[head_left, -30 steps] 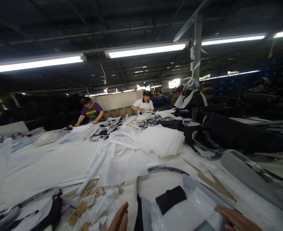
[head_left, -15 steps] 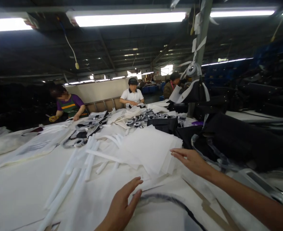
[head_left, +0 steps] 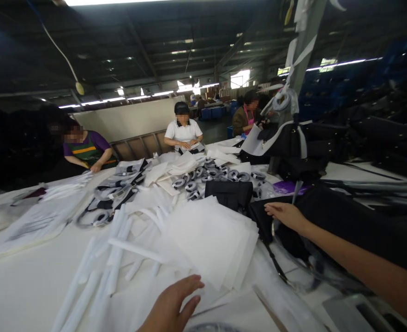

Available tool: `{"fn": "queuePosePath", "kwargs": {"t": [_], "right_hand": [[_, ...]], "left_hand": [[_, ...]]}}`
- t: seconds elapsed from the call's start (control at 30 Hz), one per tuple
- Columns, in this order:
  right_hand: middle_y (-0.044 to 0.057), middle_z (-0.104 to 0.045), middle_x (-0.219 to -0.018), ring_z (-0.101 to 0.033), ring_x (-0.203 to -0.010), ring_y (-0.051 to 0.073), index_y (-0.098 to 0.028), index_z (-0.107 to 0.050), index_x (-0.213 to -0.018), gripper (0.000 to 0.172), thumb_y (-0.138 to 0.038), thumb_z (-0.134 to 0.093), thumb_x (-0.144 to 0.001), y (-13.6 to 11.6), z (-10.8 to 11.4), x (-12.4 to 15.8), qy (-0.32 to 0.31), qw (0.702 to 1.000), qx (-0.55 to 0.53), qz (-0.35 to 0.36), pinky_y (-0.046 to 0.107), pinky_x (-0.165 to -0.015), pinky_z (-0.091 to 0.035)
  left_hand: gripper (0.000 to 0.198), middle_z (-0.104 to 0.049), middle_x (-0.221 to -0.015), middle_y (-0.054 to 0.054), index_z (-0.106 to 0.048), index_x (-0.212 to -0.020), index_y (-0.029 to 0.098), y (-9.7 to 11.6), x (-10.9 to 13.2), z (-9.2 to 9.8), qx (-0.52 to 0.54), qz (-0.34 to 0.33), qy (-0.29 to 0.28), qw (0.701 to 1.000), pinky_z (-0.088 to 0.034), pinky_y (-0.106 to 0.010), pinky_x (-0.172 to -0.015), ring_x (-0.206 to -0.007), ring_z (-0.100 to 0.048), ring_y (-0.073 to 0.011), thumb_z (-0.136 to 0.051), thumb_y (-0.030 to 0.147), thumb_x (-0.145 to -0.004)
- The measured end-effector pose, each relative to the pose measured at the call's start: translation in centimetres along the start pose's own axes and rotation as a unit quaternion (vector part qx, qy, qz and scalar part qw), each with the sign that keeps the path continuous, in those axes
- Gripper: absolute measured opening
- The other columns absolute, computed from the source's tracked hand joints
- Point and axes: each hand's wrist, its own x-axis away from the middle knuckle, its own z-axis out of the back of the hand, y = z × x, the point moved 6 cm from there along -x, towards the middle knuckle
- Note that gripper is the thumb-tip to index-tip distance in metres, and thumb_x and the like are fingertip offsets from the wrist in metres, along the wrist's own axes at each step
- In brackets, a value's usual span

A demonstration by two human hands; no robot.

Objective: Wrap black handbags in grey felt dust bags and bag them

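Note:
My left hand [head_left: 175, 303] is held low over the near part of the table, thumb and fingers apart, with nothing in it. Just beyond its fingertips lies a fanned stack of thin white sheets [head_left: 208, 240]. My right hand [head_left: 288, 216] reaches out on the right with its fingers extended, over black bags [head_left: 356, 226]. Nothing shows in its grasp, and I cannot tell whether it touches the black material. A smaller folded black bag [head_left: 228, 194] sits behind the white stack. To the left of the sheets are several long white tubes [head_left: 111, 272].
Coiled grey straps [head_left: 206, 175] are heaped mid-table, with more straps [head_left: 101, 216] at left. A post [head_left: 302, 69] hung with tape and strips rises at right. Three people work across the table, one in a white shirt [head_left: 183, 133]. Flat printed white bags [head_left: 33, 226] lie at far left.
My right hand has moved away from the edge of the white sheets, further right and out over the black bags. My left hand stays low and open. The camera view has tilted downward.

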Motion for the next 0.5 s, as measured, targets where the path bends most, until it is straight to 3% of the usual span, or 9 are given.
{"fn": "queuePosePath", "kwargs": {"t": [0.13,0.27,0.4,0.5], "right_hand": [[0.008,-0.072,-0.093,-0.071,-0.084,0.017,-0.011,-0.068,-0.109,0.033,-0.036,-0.048,-0.102,0.4,2.0,-4.9,0.027,0.998,0.039,-0.029,0.03,-0.074,-0.058],[0.002,-0.068,-0.09,-0.068,-0.082,0.015,-0.015,-0.067,-0.103,0.028,-0.037,-0.05,-0.103,0.8,2.2,-9.8,0.052,0.992,0.109,-0.04,0.032,-0.075,-0.057],[0.015,-0.073,-0.094,-0.072,-0.079,0.021,-0.014,-0.071,-0.099,0.03,-0.041,-0.059,-0.094,2.2,0.5,-13.9,0.078,0.986,0.147,-0.019,0.032,-0.07,-0.051],[0.024,-0.074,-0.098,-0.074,-0.081,0.028,-0.011,-0.074,-0.102,0.043,-0.048,-0.056,-0.09,3.7,-1.0,-16.2,0.091,0.985,0.145,0.015,0.036,-0.066,-0.048]], "left_hand": [[0.028,-0.071,-0.122,0.003,-0.067,-0.121,0.034,-0.3,-4.6,2.1,0.031,0.057,-0.055,0.996,-0.055,-0.026,-0.094,-0.109,-0.07,-0.0171,-0.059,0.037,-0.094],[0.03,-0.071,-0.123,0.002,-0.068,-0.12,0.031,-3.2,-10.9,3.7,0.048,0.142,-0.103,0.983,-0.053,-0.032,-0.1,-0.113,-0.068,-0.019,-0.054,0.037,-0.095],[0.03,-0.074,-0.113,-0.003,-0.065,-0.124,0.026,-9.8,-19.0,3.9,0.015,0.207,-0.088,0.974,-0.052,-0.035,-0.101,-0.104,-0.07,-0.018,-0.052,0.032,-0.098],[0.034,-0.068,-0.116,-0.008,-0.06,-0.127,0.019,-16.1,-24.9,2.0,-0.021,0.263,-0.083,0.961,-0.053,-0.046,-0.096,-0.103,-0.067,-0.021,-0.057,0.037,-0.098]]}}
